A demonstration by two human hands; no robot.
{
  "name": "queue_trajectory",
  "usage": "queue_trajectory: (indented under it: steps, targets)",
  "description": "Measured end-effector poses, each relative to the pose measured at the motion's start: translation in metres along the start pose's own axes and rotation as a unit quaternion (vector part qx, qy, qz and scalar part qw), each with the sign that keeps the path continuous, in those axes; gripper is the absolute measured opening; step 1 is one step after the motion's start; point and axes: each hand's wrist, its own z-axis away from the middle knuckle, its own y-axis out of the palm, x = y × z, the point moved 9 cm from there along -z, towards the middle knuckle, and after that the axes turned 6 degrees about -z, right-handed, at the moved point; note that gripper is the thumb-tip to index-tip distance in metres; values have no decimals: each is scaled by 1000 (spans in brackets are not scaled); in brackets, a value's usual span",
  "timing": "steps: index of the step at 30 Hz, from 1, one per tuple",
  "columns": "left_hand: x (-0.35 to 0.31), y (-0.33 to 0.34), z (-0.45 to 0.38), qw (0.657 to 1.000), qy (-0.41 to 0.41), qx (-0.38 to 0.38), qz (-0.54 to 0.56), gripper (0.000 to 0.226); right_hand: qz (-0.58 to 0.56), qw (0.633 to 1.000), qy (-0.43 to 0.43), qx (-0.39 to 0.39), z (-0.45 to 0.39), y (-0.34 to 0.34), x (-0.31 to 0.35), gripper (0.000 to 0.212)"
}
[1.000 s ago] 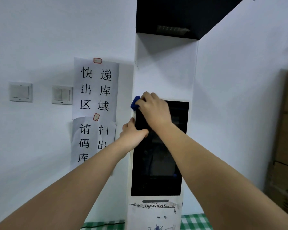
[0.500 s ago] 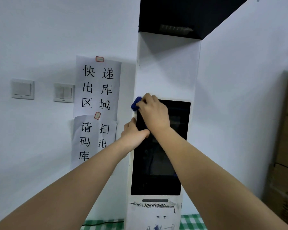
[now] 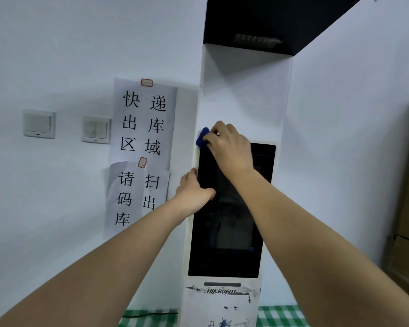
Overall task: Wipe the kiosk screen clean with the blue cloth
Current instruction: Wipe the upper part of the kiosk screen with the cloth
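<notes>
Head view: cloth bunched under curled right hand fingers at screen top-left corner; left hand apparently grips the edge w/ thumb on glass, so smudges could be left there.

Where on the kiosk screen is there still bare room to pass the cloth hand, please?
Free: the dark screen below both forearms down to its bottom edge, and its right strip. Crowded: the top-left corner, where the right hand holds the blue cloth, and the left edge gripped by the left hand.
</notes>
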Motion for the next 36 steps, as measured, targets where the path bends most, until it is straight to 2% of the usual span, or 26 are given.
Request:
queue_trajectory:
  steps: [1, 3, 6, 8, 12, 13, 18, 22, 28, 32, 34, 36]
  targets:
    - [0, 1, 0, 1000, -1, 1, -2, 85, -17, 1000, 23, -3, 1, 1, 0, 27]
    - [0, 2, 0, 1000, -1, 1, 0, 80, -29, 999, 16, -14, 13, 6, 7, 27]
    - [-2, 2, 2, 1000, -1, -1, 5, 61, -4, 997, -73, -7, 32, 7, 19, 25]
    - [-3, 2, 2, 1000, 0, -1, 8, 62, 15, 994, -107, -2, 25, 3, 18, 25]
    - [-4, 1, 4, 1000, 5, -3, 7, 80, -6, 1000, 10, 4, 4, 3, 3, 27]
    - [-4, 2, 4, 1000, 7, -1, 7, 80, -16, 1000, 14, -2, 8, 5, 4, 27]
    - [-2, 3, 0, 1000, 11, -12, -14, 73, 18, 996, -87, 10, 22, 3, 17, 26]
    - [-3, 4, -1, 999, 11, -18, -26, 74, 4, 1000, -18, 11, 2, -1, 5, 28]
    - [-2, 4, -4, 999, 13, -16, -30, 74, -23, 999, 41, -4, 10, 4, -15, 26]
    - [1, 4, -4, 1000, 14, -5, -15, 71, -54, 992, 107, -42, 26, -4, -33, 16]
    - [2, 4, -6, 1000, 22, -5, -14, 74, -70, 987, 138, -51, 25, -4, -31, 11]
    - [1, 4, -5, 1000, 28, -5, -13, 80, -70, 986, 144, -35, 15, 1, -19, 16]
